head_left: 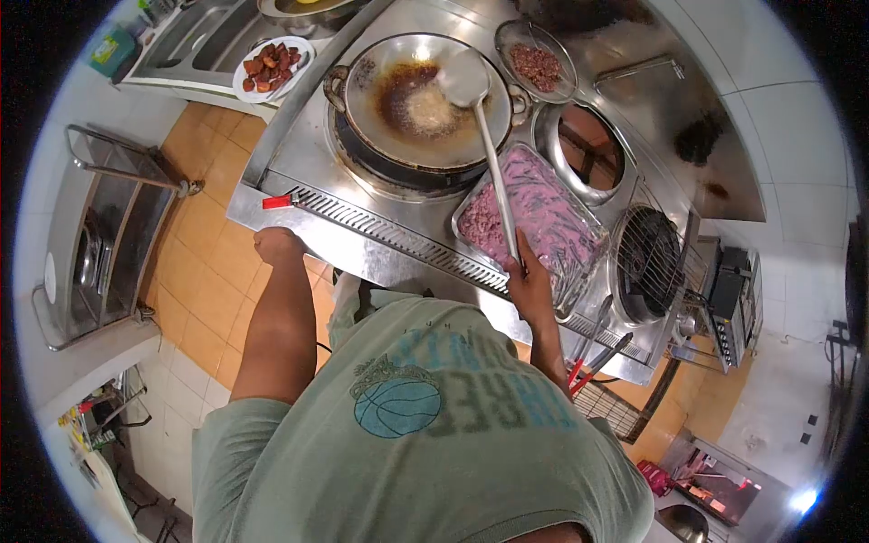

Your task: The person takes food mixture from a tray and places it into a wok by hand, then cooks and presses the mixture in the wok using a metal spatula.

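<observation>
My right hand (pixel 529 288) is wrapped round the handle of a long metal ladle (pixel 496 163). The ladle's bowl rests in the right part of a large wok (pixel 371 109), over brown liquid and a pale patch (pixel 430 110). The wok sits on a round burner. My left hand (pixel 279 244) is at the counter's front edge, just below a red-handled tool (pixel 279 202); its fingers are curled, and whatever they hold is too hidden to name. Right of the wok lies a tray of pinkish-purple food (pixel 543 204) under clear plastic.
A strainer of reddish bits (pixel 536 68) and an open round pot (pixel 588 154) stand behind the tray. At right are a wire rack (pixel 650 253) and red-handled tongs (pixel 593 357). A plate of browned chunks (pixel 272 71) is at upper left, a metal cart (pixel 118 240) below.
</observation>
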A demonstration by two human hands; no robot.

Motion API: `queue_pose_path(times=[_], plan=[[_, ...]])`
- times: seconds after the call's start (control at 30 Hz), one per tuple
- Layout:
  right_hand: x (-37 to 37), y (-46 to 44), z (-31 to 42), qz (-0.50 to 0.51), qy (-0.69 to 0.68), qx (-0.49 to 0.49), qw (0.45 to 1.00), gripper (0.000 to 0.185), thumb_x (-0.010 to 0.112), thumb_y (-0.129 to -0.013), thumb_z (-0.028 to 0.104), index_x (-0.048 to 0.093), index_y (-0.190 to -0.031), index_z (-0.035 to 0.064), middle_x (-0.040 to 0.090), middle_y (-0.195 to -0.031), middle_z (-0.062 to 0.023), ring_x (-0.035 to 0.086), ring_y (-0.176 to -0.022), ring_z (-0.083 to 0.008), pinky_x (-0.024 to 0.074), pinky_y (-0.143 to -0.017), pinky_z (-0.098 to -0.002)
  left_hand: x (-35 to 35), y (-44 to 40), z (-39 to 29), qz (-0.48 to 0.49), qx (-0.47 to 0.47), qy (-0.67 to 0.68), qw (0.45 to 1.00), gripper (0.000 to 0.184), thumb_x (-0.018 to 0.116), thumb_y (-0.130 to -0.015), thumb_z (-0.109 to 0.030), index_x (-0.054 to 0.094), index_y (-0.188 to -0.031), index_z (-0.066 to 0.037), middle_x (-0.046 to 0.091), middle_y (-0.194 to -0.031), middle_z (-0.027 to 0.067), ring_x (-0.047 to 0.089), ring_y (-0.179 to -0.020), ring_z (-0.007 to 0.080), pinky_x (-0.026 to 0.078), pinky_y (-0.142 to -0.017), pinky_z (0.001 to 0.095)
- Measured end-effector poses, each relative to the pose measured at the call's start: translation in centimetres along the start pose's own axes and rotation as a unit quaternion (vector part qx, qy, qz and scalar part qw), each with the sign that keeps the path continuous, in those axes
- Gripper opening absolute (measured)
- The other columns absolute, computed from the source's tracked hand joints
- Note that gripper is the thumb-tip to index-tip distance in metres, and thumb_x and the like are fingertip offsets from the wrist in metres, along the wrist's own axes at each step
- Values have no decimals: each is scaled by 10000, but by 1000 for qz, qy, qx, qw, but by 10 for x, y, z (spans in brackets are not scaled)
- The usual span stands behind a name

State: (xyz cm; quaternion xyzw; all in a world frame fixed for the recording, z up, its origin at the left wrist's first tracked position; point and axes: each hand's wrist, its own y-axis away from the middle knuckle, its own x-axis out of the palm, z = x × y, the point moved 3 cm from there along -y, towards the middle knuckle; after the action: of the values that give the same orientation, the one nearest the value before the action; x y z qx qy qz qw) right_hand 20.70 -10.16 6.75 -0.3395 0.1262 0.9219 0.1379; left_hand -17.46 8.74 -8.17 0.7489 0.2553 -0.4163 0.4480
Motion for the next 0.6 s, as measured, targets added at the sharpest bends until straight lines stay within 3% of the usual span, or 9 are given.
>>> queue_pose_path(times=[0.1, 0.23, 0.3, 0.37, 0.53, 0.6], plan=[[-4, 1, 0, -26, 11, 0, 1000, 514, 500, -879, 82, 346, -1369, 56, 499, -1235, -256, 516, -1124, -375, 435, -907, -368, 6, -9, 4, -25, -22, 67, 997, 305, 442, -863, -89, 481, -1127, 58, 551, -1166, 198, 574, -1054, 299, 509, -860, 370], [-7, -5, 0, 13, 34, 101, 994, 542, 497, -865, 49, 330, -1381, 78, 485, -1252, -255, 481, -1169, -360, 423, -925, -355, 4, -7, 1, -38, -24, 63, 997, 292, 474, -850, -70, 484, -1118, 47, 558, -1148, 198, 576, -1050, 301, 518, -847, 360], [-5, -4, -11, -2, 51, 34, 998, 553, 491, -861, 43, 338, -1387, 112, 564, -1151, -217, 487, -846, -200, 428, -744, -282, 12, -19, 5, -27, -10, 24, 999, 280, 474, -855, -75, 492, -1110, 40, 562, -1140, 194, 577, -1050, 303, 523, -837, 357], [-7, -1, -15, -11, 33, -21, 999, 554, 490, -865, 51, 339, -1392, 127, 602, -1093, -195, 486, -684, -119, 435, -656, -251, -4, 1, -2, -33, -18, 31, 999, 284, 483, -855, -82, 488, -1112, 36, 558, -1146, 192, 580, -1046, 300, 525, -831, 355], [-9, -2, -3, -26, 76, -2, 997, 541, 488, -872, 57, 338, -1389, 116, 556, -1180, -235, 558, -744, -148, 453, -712, -272, 9, -17, 4, 4, -47, 55, 997, 371, 560, -814, -97, 446, -1142, 34, 531, -1180, 180, 584, -1039, 295, 528, -827, 353], [-9, -5, -6, -6, 90, 16, 996, 542, 485, -872, 55, 337, -1389, 117, 544, -1192, -245, 582, -766, -170, 455, -726, -281, 5, -9, 1, -8, -7, -6, 1000, 405, 591, -796, -111, 440, -1142, 36, 534, -1175, 183, 585, -1038, 289, 527, -826, 354]])
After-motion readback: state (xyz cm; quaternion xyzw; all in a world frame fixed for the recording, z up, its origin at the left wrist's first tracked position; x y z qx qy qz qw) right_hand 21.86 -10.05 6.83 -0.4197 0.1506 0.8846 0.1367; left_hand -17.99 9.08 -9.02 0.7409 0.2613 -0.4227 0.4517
